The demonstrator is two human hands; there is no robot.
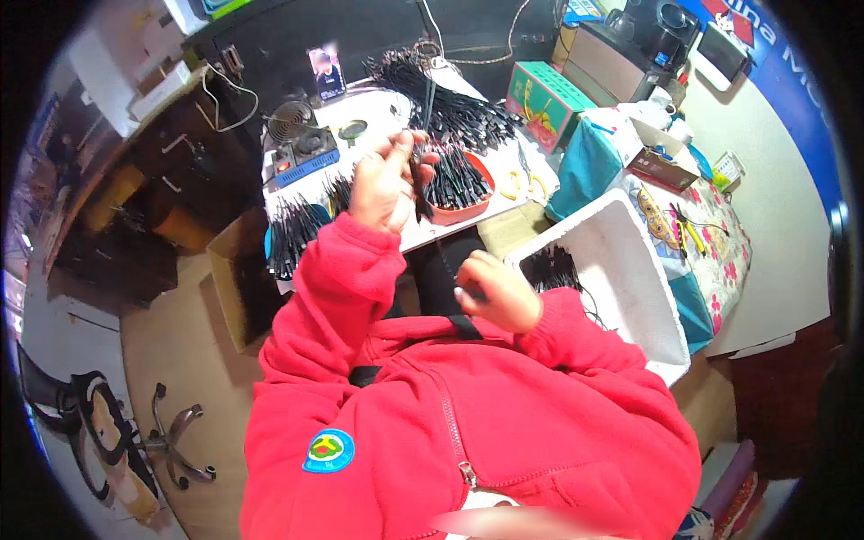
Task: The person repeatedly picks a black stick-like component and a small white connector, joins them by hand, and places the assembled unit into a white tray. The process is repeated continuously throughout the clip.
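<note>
My left hand (382, 184) is raised at the table's front, its fingers pinched on a thin black cable that hangs down. Lower and to the right, my right hand (497, 290) is curled closed near my lap, beside the foam box; what lies inside its fingers is hidden. Just beyond my left hand is a red tray (463, 214) filled with short black cables (454, 175). A larger heap of black cables (468, 117) lies behind it. More black cables (292, 236) hang over the table's left edge.
A blue device (308, 168) with round pots, a small fan (292, 121) and a phone (327, 72) stand left on the table. Yellow-handled pliers (531, 184) lie right. A white foam box (634, 270) holds cables. Cutters (691, 234) rest farther right; a cardboard box (227, 292) stands left.
</note>
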